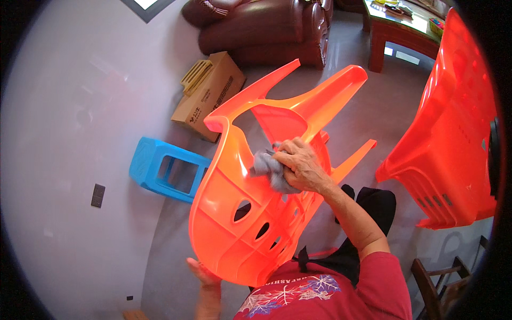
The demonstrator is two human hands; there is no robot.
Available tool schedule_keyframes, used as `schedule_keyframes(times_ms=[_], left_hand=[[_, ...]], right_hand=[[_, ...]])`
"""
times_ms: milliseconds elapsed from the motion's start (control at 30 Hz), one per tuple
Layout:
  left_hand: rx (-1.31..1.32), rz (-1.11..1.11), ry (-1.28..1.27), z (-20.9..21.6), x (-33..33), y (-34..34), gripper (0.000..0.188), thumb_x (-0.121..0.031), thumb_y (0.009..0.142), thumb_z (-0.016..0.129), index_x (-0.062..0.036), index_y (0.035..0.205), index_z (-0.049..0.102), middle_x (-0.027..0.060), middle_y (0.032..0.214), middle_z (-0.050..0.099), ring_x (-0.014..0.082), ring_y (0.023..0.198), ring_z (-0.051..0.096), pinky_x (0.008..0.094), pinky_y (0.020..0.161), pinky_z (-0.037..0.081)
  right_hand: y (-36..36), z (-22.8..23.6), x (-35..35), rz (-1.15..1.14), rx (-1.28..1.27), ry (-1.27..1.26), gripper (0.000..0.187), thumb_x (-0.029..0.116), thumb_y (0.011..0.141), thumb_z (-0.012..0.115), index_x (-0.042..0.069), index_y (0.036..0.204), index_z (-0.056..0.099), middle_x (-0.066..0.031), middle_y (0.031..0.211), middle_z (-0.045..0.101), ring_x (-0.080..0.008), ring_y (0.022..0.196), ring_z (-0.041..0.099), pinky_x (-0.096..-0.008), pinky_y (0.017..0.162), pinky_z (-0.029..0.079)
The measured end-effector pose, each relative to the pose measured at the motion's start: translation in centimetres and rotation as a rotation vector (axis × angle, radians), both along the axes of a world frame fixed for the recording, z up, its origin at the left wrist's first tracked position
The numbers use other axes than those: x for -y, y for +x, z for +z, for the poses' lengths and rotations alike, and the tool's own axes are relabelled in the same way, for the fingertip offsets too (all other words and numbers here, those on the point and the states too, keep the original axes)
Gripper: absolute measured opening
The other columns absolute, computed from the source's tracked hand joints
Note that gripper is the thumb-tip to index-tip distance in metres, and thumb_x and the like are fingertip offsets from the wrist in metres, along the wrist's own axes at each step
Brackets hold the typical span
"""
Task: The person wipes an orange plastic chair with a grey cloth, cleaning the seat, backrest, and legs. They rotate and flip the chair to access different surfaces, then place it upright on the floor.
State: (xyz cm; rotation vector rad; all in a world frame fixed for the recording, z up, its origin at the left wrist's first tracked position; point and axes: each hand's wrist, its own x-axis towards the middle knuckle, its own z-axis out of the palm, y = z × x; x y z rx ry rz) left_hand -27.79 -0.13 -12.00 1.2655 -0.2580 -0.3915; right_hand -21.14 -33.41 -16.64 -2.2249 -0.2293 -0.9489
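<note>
My left hand (204,273) is at the lower edge of the tipped orange chair (234,184) before me, its grip unclear. My right hand (301,164) clutches a grey cloth (271,172) against the chair. Beyond: blue stool (152,168), cardboard box (216,98), sofa (261,26).

floor's (394,98) left edge: stool (146,165), box (216,90) behind, sofa (256,26) beyond | toward right edge: chair stack (453,149) | between stool and stack: chair (218,218), cloth (268,168) on it

Orange chair (234,184): smooth, glossy plastic, ribbed on the back panel. Grey rag (272,172): soft, matt cloth. Blue stool (152,165): smooth plastic, slight sheen. Box (216,96): matt cardboard. Sofa (256,28): shiny, leather-like; real or imitation unclear at this distance.
</note>
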Motion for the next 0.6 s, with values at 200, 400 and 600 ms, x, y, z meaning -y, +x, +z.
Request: schedule_keyframes(times_ms=[200, 400, 600], left_hand=[[-0.229, -0.262, 0.026, 4.8, 5.3, 8.7, 0.092, -0.074, 0.086, 0.03, -0.0043, 0.145, 0.023, 0.0156, 0.146, 0.032, 0.0295, 0.132, 0.037, 0.0453, 0.107, 0.033], [-0.566, -0.422, -0.008, 6.4, 13.9, 18.2, 0.077, -0.065, 0.084, 0.05, -0.0008, 0.128, 0.044, 0.0169, 0.123, 0.054, 0.0256, 0.111, 0.056, 0.041, 0.095, 0.046], [-0.493, -0.514, 0.406, 9.4, 19.8, 18.5, 0.054, -0.04, 0.081, 0.065, -0.0018, 0.117, 0.052, 0.0195, 0.115, 0.058, 0.0303, 0.102, 0.06, 0.0449, 0.09, 0.05]], right_hand=[[0.7, -0.2, 2.1, 0.08, -0.372, -0.204, 0.013, 0.014, 0.064, 0.05, 0.009, 0.075, 0.054, -0.0046, 0.072, 0.054, -0.0215, 0.082, 0.056, -0.0395, 0.069, 0.034], [0.4, -0.5, 1.9, 0.04, -0.097, -0.04, 0.011, 0.02, 0.063, 0.051, 0.01, 0.065, 0.046, -0.0038, 0.063, 0.05, -0.0211, 0.074, 0.053, -0.0401, 0.067, 0.032], [0.2, -1.7, 2.7, -0.079, -0.035, -0.012, 0.014, 0.016, 0.063, 0.055, 0.012, 0.076, 0.055, -0.004, 0.074, 0.056, -0.0219, 0.083, 0.056, -0.0391, 0.072, 0.035]])
